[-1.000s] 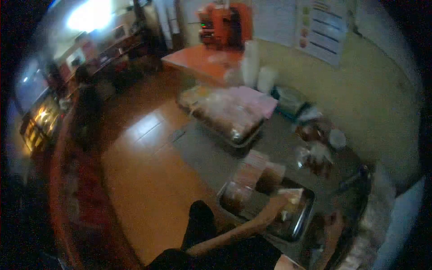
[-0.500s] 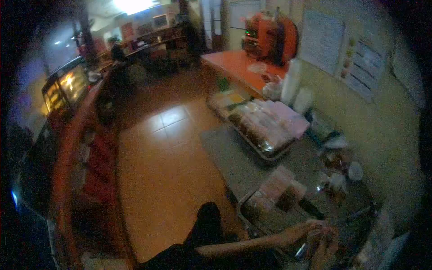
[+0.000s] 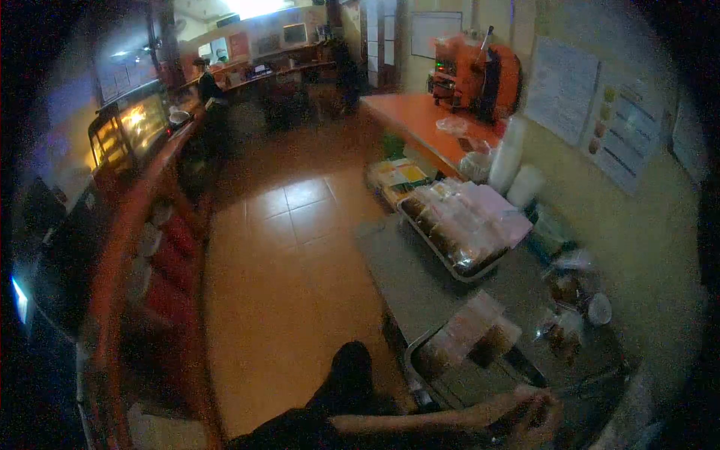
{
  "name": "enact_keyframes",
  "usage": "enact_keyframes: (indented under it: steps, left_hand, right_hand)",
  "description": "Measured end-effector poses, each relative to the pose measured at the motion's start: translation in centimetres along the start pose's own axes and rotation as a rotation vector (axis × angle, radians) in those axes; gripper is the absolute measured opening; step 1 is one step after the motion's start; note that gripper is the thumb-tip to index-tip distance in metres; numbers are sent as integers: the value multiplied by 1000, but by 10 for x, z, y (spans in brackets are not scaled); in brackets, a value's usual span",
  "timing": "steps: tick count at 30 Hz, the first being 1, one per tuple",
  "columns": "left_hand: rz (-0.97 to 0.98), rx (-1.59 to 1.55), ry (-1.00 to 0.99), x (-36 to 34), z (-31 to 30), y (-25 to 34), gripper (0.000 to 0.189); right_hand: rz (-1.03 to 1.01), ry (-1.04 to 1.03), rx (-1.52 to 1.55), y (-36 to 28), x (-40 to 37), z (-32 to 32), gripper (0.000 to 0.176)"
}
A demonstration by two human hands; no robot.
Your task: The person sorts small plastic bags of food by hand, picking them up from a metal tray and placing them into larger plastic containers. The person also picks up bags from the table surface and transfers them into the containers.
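The left hand [image 3: 516, 403] and right hand [image 3: 546, 421] were together over the near end of the metal tray [image 3: 459, 384], fingers curled; their grip could not be told. Wrapped packets [image 3: 472, 330] lay stacked at its far end.

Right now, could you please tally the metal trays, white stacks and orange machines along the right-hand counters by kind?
Shiny metal trays of wrapped packets: 2
White cylindrical stacks: 2
Orange boxy countertop machine: 1
Total: 5
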State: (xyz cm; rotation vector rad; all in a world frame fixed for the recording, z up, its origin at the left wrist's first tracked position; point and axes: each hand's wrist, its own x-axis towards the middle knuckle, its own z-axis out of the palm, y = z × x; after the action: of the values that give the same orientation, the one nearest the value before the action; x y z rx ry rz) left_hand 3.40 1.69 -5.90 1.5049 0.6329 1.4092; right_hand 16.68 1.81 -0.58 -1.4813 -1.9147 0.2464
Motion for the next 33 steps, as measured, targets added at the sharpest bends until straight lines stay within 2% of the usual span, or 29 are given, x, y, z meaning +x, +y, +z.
enact_keyframes:
  steps: [2, 3, 8, 10, 11, 16, 19, 20, 21, 22, 23, 25, 27, 28, 29, 31, 33]
  left_hand:
    - [60, 116, 11, -3, 2, -1, 57]
    - [89, 168, 21, -4, 2, -2, 57]
    - [216, 338, 124, -7, -1, -9, 56]
    - [51, -123, 98, 1, -9, -12, 55]
    - [-31, -224, 114, 4, -12, -10, 55]
    - [-394, -285, 187, -7, -45, 19, 55]
    - [-554, -384, 218, -14, -56, 42, 55]
    - [-543, -493, 300, -15, -51, 54, 58]
    - [-537, -592, 395, -13, -47, 75, 60]
    - [-533, -478, 401, -1, -43, 100, 60]
    - [-535, -454, 400, 3, -40, 110, 61]
    - [-549, -485, 403, 2, -36, 119, 63]
    - [-579, -368, 418, 2, -36, 112, 65]
    - [-522, -402, 398, -1, -41, 99, 65]
    - [-465, -438, 377, -5, -45, 86, 65]
    - [-489, -404, 422, -5, -46, 81, 66]
    - [-485, -385, 428, -6, -47, 76, 66]
  right_hand:
    - [169, -82, 113, -61, 10, -31, 49]
    - [146, -63, 141, -66, 12, -31, 48]
    - [13, 7, 69, -19, 27, -31, 44]
    - [25, 48, -16, 12, 34, -44, 43]
    - [34, 55, -71, 26, 35, -48, 42]
    - [154, 28, -363, 146, 36, -70, 38]
    - [279, -86, -489, 164, 30, -74, 36]
    - [319, -118, -484, 156, 32, -74, 35]
    - [138, 25, -479, 203, 25, -59, 33]
    - [375, -60, -322, 127, 29, -75, 27]
    - [427, -65, -81, 117, 27, -73, 22]
    - [51, -112, -184, 105, -1, -76, 22]
    - [-3, -267, -121, 99, -9, -76, 23]
    - [-44, -350, -81, 99, -10, -77, 24]
    - [-19, -277, -71, 104, -9, -74, 24]
    - [18, -142, -50, 110, 1, -62, 24]
    - [-31, -142, -79, 102, 18, -64, 25]
